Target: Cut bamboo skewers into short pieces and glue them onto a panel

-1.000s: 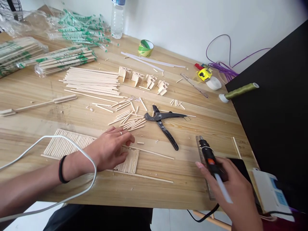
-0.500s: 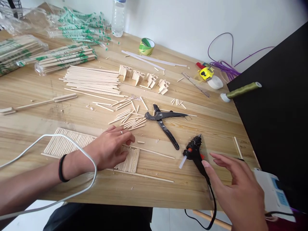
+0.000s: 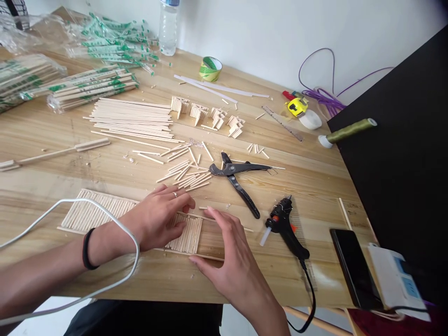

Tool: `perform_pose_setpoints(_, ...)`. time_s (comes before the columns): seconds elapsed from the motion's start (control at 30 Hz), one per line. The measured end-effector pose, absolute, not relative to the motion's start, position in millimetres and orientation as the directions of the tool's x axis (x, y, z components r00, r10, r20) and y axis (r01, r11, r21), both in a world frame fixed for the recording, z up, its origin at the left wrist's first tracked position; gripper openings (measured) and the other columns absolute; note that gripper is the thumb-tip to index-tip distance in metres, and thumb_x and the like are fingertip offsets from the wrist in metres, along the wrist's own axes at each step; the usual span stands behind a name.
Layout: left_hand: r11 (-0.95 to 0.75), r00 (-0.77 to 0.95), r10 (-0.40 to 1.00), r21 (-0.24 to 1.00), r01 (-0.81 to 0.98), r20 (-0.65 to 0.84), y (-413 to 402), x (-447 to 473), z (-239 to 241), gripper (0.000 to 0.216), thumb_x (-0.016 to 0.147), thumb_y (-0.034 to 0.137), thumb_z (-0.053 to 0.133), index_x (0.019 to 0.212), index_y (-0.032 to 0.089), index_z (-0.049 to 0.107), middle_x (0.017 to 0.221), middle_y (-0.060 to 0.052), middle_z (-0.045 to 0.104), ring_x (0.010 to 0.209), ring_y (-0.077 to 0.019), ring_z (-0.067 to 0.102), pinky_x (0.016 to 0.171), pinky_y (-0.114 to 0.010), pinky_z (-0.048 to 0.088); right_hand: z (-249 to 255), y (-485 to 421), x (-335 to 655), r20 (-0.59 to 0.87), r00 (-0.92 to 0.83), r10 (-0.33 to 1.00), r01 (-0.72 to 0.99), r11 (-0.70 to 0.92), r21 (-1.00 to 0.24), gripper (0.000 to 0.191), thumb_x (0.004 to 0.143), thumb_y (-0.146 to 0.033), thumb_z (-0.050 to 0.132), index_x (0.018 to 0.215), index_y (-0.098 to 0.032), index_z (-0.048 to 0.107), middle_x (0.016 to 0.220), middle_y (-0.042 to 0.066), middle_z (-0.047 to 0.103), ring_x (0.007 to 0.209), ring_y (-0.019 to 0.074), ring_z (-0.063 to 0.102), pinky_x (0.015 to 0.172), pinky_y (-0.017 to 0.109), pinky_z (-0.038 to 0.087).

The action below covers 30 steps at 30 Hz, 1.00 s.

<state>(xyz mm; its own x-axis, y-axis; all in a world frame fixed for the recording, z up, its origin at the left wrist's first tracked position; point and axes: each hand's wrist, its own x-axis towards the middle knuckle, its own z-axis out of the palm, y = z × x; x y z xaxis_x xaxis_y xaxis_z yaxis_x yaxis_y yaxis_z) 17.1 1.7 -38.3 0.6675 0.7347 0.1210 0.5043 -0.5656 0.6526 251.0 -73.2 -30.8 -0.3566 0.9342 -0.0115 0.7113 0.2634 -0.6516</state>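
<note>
A flat panel of short wooden sticks (image 3: 100, 207) lies near the table's front edge, set side by side between two long sticks. My left hand (image 3: 163, 217) rests over its middle, fingers curled at the far rail and thumb on the sticks, holding it. My right hand (image 3: 234, 247) is at the panel's right end, empty, with thumb and fingers spread. Its thumb is by the near rail and its fingertips are by the far one; contact is unclear. A black glue gun (image 3: 285, 224) with a clear glue stick lies to the right. Black cutters (image 3: 238, 175) lie behind.
Cut stick pieces (image 3: 191, 179), long sticks (image 3: 133, 119) and several small stick assemblies (image 3: 198, 113) lie farther back. A phone (image 3: 355, 268) and a white power strip (image 3: 399, 275) are at right. A white cable (image 3: 105, 205) crosses above my left forearm. A water bottle (image 3: 168, 30) stands behind.
My right hand has moved left from beside the glue gun to the panel's right end, uncovering the phone. My left hand stays on the panel. The view has shifted slightly.
</note>
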Motion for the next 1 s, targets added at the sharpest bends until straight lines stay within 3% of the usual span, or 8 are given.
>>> perform_pose_setpoints(0.33,-0.550,0.659,0.744,0.658,0.514,0.107,2.0,17.3,-35.9,0.021,0.089,0.013,0.061,0.108,0.020,0.058,0.100,-0.005,0.069,0.096,-0.0234,0.064,0.090,-0.038,0.045,-32.6,-70.9,250.8,0.013,-0.353,0.936,0.693,0.271,-0.668,0.095,0.084,-0.016,0.081,0.161,-0.035,0.028,0.141,0.010,0.063,0.132,0.0344,0.059,0.113,0.060,0.051)
perform_pose_setpoints(0.57,-0.557,0.663,0.739,0.662,0.501,0.120,2.0,17.1,-37.0,0.019,0.089,0.014,0.061,0.108,0.019,0.058,0.100,-0.005,0.069,0.096,-0.0237,0.064,0.088,-0.038,0.045,-24.0,-69.2,250.0,0.001,-0.396,0.918,0.722,0.312,-0.617,0.091,0.085,-0.016,0.081,0.159,-0.030,0.029,0.142,0.012,0.061,0.134,0.0335,0.056,0.113,0.058,0.049)
perform_pose_setpoints(1.0,-0.539,0.662,0.744,0.666,0.516,0.089,1.5,17.1,-36.2,0.024,0.089,0.015,0.061,0.113,0.020,0.059,0.106,-0.006,0.070,0.100,-0.0244,0.066,0.092,-0.040,0.045,-24.2,-66.5,249.3,-0.005,-0.367,0.930,0.715,0.279,-0.641,0.092,0.081,-0.014,0.083,0.155,-0.032,0.030,0.140,0.010,0.063,0.131,0.0339,0.059,0.111,0.057,0.051)
